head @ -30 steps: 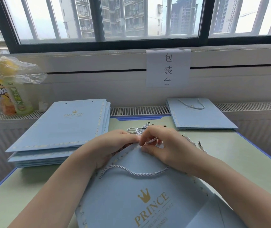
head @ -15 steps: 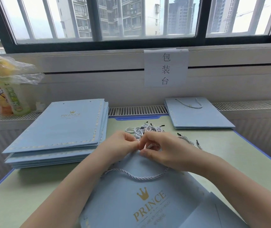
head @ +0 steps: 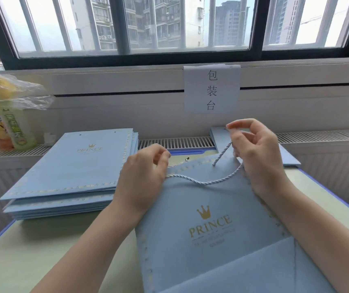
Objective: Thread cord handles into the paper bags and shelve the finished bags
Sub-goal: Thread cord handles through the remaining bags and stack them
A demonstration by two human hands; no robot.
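Observation:
A light blue paper bag (head: 209, 240) with a gold crown and PRINCE lettering lies flat in front of me, its top edge lifted off the table. A white twisted cord (head: 203, 182) hangs in a loop across its front. My left hand (head: 142, 176) grips the bag's top left corner by the cord's end. My right hand (head: 254, 149) is raised above the top right corner and pinches the cord's other end, which runs up out of a hole in the bag.
A stack of several flat blue bags (head: 74, 172) lies at the left of the green table (head: 42, 246). One bag with a handle (head: 287, 157) lies on the vent ledge behind my right hand. Two drink bottles (head: 6, 130) under plastic stand far left. A paper sign (head: 211, 89) hangs on the wall.
My right hand has risen and drawn the cord up through the bag's hole. The bag's top edge has lifted. My hands have moved apart, and the loose cords are now hidden behind the bag.

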